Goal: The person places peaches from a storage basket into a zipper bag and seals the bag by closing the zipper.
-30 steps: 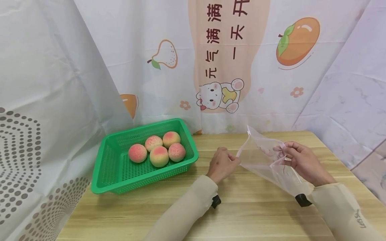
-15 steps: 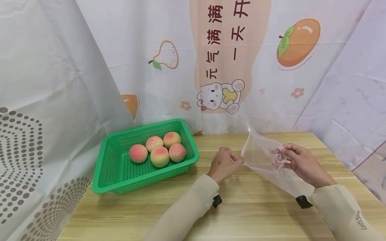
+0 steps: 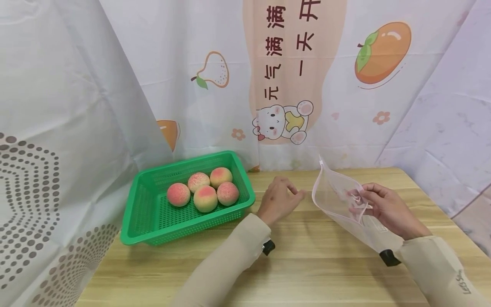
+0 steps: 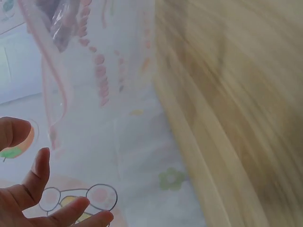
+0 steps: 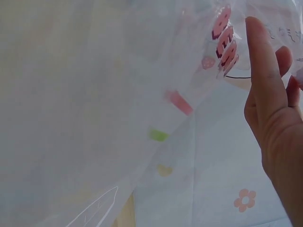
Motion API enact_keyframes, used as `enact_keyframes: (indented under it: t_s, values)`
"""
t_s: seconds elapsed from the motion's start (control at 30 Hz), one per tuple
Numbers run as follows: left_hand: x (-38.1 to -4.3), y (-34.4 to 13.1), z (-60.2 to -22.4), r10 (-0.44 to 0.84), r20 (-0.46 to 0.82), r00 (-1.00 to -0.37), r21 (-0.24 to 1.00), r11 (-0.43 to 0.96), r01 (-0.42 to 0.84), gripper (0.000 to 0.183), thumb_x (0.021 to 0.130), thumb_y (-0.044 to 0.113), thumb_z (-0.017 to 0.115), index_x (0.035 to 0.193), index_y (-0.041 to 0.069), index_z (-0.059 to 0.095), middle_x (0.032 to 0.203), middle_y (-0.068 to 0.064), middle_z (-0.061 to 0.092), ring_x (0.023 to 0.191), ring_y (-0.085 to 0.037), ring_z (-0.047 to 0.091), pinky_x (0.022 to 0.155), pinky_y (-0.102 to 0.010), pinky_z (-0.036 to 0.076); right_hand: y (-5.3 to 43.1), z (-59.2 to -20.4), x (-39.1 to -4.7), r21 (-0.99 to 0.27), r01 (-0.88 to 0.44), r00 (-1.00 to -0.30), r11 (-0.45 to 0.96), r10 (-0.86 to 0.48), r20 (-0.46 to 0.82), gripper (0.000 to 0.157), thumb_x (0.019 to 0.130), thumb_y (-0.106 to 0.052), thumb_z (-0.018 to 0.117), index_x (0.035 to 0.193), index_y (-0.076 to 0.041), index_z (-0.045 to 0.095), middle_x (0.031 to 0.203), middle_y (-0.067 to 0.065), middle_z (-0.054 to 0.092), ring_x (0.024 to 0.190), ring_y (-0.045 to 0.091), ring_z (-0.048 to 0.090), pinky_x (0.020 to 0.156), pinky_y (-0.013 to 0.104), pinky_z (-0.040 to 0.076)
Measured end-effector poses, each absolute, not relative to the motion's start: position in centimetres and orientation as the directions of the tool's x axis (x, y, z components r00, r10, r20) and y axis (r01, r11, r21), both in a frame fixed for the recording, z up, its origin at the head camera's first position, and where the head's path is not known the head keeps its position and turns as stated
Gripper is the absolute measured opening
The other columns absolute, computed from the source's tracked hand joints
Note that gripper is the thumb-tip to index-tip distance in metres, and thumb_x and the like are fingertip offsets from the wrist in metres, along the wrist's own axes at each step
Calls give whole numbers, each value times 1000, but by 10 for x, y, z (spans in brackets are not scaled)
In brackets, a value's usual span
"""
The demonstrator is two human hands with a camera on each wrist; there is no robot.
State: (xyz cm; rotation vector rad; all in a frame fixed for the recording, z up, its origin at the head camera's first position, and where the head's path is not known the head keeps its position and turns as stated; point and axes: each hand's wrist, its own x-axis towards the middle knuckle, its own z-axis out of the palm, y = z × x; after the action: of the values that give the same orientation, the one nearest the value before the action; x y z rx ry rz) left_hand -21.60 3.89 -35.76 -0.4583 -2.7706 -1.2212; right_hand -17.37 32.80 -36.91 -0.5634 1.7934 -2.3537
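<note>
A see-through zip bag (image 3: 333,200) with a pale pink closure hangs over the right half of the table, its mouth spread apart. My right hand (image 3: 389,209) pinches the bag's rim at the right side between thumb and fingers. The right wrist view has the bag's printed film (image 5: 180,101) beside that hand (image 5: 270,90). My left hand (image 3: 281,200) is just left of the bag, holding nothing; in the left wrist view its thumb and fingers (image 4: 38,175) are spread apart, near the pink closure strip (image 4: 54,80).
Left on the table (image 3: 307,273) stands a green plastic basket (image 3: 184,230) with several peaches (image 3: 205,198) in its right half. A printed curtain (image 3: 215,111) hangs along the table's back edge, and another sheet (image 3: 65,128) closes the left side.
My left hand has let go of the bag's left rim and moved slightly left and away from it. The bag's mouth has become rounder. My right hand keeps its pinch.
</note>
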Motion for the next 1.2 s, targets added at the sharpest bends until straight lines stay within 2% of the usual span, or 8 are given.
enact_keyframes:
  t_s: [0.37, 0.6, 0.83, 1.1, 1.2]
  values:
    - [-220, 26, -350, 243, 199, -949, 694, 649, 312, 27, 90, 43, 73, 77, 20, 64, 120, 2, 61, 107, -19, 60, 87, -35, 50, 328, -371, -176, -953, -127, -917, -275, -335, 219, 22, 105, 5, 39, 99, 1, 60, 107, 9, 71, 110, 16, 67, 83, 42, 57]
    - [-225, 16, -342, 255, 233, -938, 650, 676, 346, 25, 91, 40, 72, 79, 19, 67, 121, 0, 63, 111, -19, 59, 88, -33, 50, 330, -372, -175, -959, -118, -926, -256, -321, 199, 23, 105, 5, 39, 101, 1, 61, 109, 9, 71, 110, 15, 66, 83, 42, 57]
    - [-227, 2, -332, 257, 210, -943, 680, 655, 330, 25, 92, 40, 71, 83, 17, 65, 119, 0, 60, 95, -16, 60, 75, -29, 50, 331, -372, -175, -963, -112, -929, -246, -319, 190, 22, 105, 5, 40, 100, 1, 61, 109, 9, 71, 108, 16, 66, 82, 42, 57]
    - [-234, -13, -331, 264, 219, -939, 666, 663, 342, 24, 92, 37, 72, 83, 16, 64, 119, 0, 60, 114, -19, 54, 93, -35, 48, 332, -373, -176, -960, -102, -924, -262, -332, 189, 23, 105, 5, 39, 100, 1, 60, 108, 10, 71, 108, 16, 67, 82, 43, 57]
    - [-235, -21, -330, 273, 210, -939, 671, 658, 342, 24, 92, 37, 72, 84, 16, 63, 121, -2, 60, 119, -20, 52, 95, -37, 48, 332, -372, -177, -959, -103, -921, -265, -339, 192, 24, 105, 5, 38, 100, 1, 61, 110, 10, 71, 105, 17, 67, 82, 43, 57]
